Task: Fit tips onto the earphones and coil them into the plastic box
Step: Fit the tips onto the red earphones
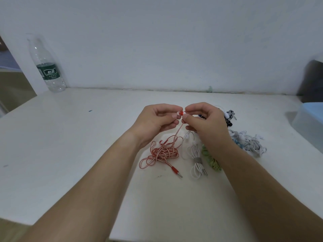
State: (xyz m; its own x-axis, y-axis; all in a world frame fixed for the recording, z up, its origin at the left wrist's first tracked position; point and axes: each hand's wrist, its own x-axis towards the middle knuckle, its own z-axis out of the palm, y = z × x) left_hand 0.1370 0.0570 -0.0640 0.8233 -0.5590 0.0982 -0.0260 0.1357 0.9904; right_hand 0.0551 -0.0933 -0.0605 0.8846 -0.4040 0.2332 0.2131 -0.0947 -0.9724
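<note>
Both hands are raised above the middle of the white table. My left hand pinches a small white tip between thumb and forefinger. My right hand pinches the red earbud right against that tip. The red-and-white earphone cable hangs from the bud down to a loose tangle on the table, ending in a red plug. A translucent plastic box with a blue tint sits at the right edge, partly cut off.
More earphones lie to the right of the red tangle: a white bundle with a grey tie, a green one, a white-and-blue heap, and black and striped ones. A plastic water bottle stands far left by the wall.
</note>
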